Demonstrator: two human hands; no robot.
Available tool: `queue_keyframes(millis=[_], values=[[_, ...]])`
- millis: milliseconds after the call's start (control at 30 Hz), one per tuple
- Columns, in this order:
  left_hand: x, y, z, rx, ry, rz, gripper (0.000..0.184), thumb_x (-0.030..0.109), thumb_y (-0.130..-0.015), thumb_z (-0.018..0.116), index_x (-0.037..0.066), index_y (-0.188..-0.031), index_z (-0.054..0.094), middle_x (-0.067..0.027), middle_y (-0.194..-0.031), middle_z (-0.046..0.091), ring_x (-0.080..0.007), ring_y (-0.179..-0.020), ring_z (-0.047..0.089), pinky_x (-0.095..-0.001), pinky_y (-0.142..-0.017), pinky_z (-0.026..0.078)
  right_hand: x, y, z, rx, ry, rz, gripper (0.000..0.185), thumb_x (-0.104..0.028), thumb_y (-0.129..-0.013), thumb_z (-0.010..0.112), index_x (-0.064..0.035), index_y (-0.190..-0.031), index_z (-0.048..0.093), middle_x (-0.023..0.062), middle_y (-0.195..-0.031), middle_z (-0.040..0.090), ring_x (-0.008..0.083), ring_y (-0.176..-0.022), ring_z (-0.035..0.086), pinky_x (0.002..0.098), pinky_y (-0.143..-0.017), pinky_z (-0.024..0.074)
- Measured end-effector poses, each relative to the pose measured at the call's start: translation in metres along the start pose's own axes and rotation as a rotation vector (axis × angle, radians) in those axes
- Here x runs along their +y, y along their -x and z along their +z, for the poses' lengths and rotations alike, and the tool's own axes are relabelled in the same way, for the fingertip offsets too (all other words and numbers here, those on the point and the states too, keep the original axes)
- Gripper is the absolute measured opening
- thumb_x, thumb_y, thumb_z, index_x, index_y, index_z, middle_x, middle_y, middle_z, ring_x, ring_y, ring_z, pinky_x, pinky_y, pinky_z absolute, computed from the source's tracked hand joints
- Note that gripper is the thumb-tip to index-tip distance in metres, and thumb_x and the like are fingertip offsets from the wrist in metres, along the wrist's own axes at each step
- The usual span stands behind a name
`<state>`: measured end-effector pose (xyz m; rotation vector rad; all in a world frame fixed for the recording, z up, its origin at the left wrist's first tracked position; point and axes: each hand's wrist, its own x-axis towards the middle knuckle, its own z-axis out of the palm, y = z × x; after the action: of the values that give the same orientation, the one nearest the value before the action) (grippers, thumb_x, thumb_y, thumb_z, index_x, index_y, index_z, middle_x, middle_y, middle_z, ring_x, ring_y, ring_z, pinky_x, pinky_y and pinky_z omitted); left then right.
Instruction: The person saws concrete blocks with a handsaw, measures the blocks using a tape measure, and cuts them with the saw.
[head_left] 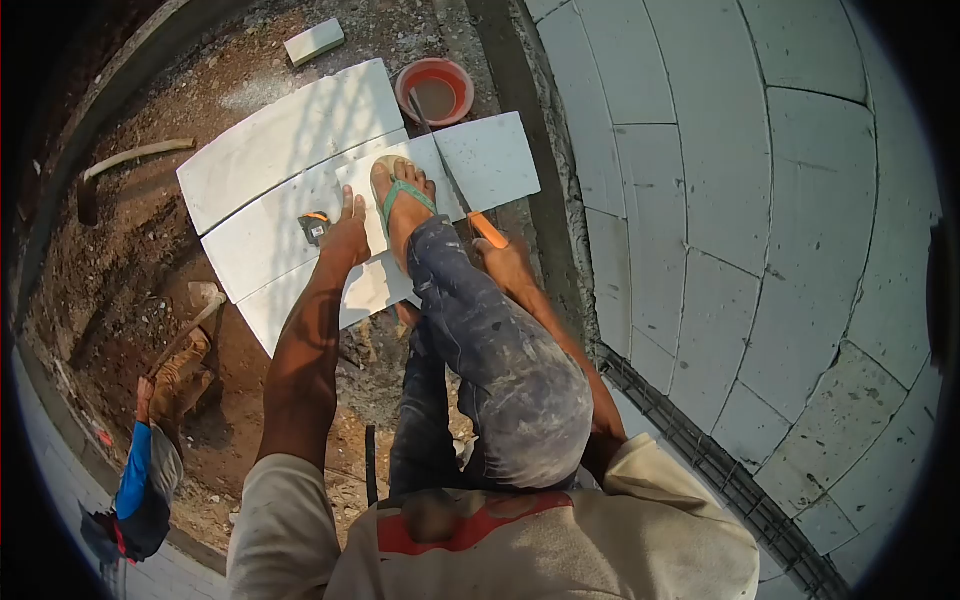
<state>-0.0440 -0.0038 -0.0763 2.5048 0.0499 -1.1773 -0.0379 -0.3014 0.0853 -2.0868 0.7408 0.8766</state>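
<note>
Away to my left, a co-worker holds a long-handled tool; nearer, a tape measure lies on the white blocks. My sandalled foot stands on one block, a red bucket just beyond. My left hand rests on the blocks, fingers extended, gripping nothing; my right hand is closed around the orange-handled saw, its blade slanting across the block. Bare earth left, block wall right.

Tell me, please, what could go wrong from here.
The saw runs close beside the sandalled foot, so a slip might cut it. Its tip overlaps the red bucket in this view, so a stroke might knock that. The tape measure lies on the white blocks near the left hand and might get jostled.
</note>
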Motion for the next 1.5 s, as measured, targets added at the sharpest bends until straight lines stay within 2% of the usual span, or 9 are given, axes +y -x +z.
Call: queue_keyframes(millis=[100,500,600,633,833,900,1167,1333,1500], values=[[0.003,0.001,-0.014,-0.018,0.011,-0.024,0.104,0.003,-0.082,0.067,0.013,-0.172,0.015,-0.0074,-0.180,-0.007,-0.0445,-0.136,0.060,-0.0585,-0.107,0.053,0.208,0.081,-0.002,-0.011,-0.258,-0.261,0.026,-0.018,-0.093,0.081,0.0024,-0.110,0.076,0.0075,-0.092,0.077,0.0123,-0.086,0.069,0.0345,-0.081,0.0546],[0.000,-0.005,-0.003,0.005,-0.016,-0.032,0.104,0.001,-0.082,0.066,0.014,-0.172,0.015,-0.0068,-0.180,-0.007,-0.0414,-0.139,0.058,-0.0593,-0.110,0.051,0.022,0.027,0.004,0.045,-0.053,-0.047,0.026,-0.021,-0.094,0.073,0.0043,-0.090,0.069,0.0077,-0.071,0.065,0.0151,-0.070,0.059,0.0417,-0.064,0.0462],[0.004,0.001,-0.016,-0.045,0.033,-0.034,0.103,0.001,-0.083,0.065,0.014,-0.172,0.015,-0.0065,-0.180,-0.008,-0.0402,-0.139,0.058,-0.0592,-0.110,0.051,0.219,0.084,-0.006,-0.057,-0.273,-0.399,0.024,-0.016,-0.096,0.076,0.0004,-0.114,0.076,0.0084,-0.097,0.077,0.0135,-0.090,0.069,0.0350,-0.082,0.0550],[0.005,0.005,-0.018,-0.042,0.036,-0.028,0.104,0.001,-0.082,0.065,0.015,-0.172,0.015,-0.0066,-0.180,-0.008,-0.0396,-0.139,0.059,-0.0593,-0.110,0.051,0.230,0.127,-0.023,0.006,-0.165,-0.187,0.022,-0.013,-0.095,0.076,0.0015,-0.112,0.076,0.0082,-0.097,0.077,0.0132,-0.092,0.069,0.0353,-0.085,0.0545],[0.007,0.010,-0.009,-0.020,0.030,-0.026,0.105,0.003,-0.081,0.067,0.014,-0.172,0.016,-0.0077,-0.180,-0.008,-0.0400,-0.136,0.061,-0.0578,-0.107,0.053,0.049,-0.004,0.015,0.051,0.161,-0.073,0.028,-0.022,-0.094,0.071,0.0059,-0.101,0.070,0.0271,-0.085,0.070,0.0332,-0.078,0.071,0.0434,-0.074,0.0531],[0.005,-0.007,-0.017,-0.024,0.029,-0.032,0.106,0.003,-0.081,0.068,0.013,-0.172,0.016,-0.0082,-0.180,-0.008,-0.0406,-0.136,0.061,-0.0572,-0.107,0.053,0.048,-0.009,0.018,0.070,0.133,-0.180,0.023,-0.018,-0.097,0.076,0.0046,-0.099,0.076,0.0094,-0.078,0.074,0.0146,-0.073,0.069,0.0382,-0.066,0.0520],[-0.010,-0.001,0.002,0.021,0.036,0.031,0.104,0.002,-0.080,0.066,0.013,-0.172,0.017,-0.0075,-0.180,-0.006,-0.0430,-0.138,0.059,-0.0556,-0.107,0.053,0.217,0.124,-0.021,0.020,-0.177,-0.315,0.020,-0.015,-0.096,0.072,0.0047,-0.099,0.072,0.0082,-0.078,0.068,0.0133,-0.078,0.061,0.0408,-0.073,0.0509],[0.003,0.006,-0.001,-0.015,-0.036,-0.021,0.104,0.006,-0.082,0.066,0.011,-0.172,0.014,-0.0086,-0.180,-0.007,-0.0415,-0.129,0.066,-0.0542,-0.103,0.055,0.034,0.005,-0.006,-0.015,-0.018,0.016,0.034,-0.027,-0.093,0.074,0.0057,-0.101,0.073,0.0134,-0.080,0.071,0.0183,-0.076,0.064,0.0424,-0.073,0.0511],[0.023,0.010,-0.022,-0.047,-0.156,-0.101,0.107,0.017,-0.084,0.071,0.014,-0.172,0.012,-0.0074,-0.181,-0.008,-0.0383,-0.138,0.061,-0.0522,-0.109,0.053,0.036,-0.005,0.000,0.106,0.158,-0.228,0.044,-0.035,-0.094,0.080,0.0062,-0.096,0.066,0.0109,-0.082,0.067,0.0207,-0.080,0.066,0.0409,-0.073,0.0516]])
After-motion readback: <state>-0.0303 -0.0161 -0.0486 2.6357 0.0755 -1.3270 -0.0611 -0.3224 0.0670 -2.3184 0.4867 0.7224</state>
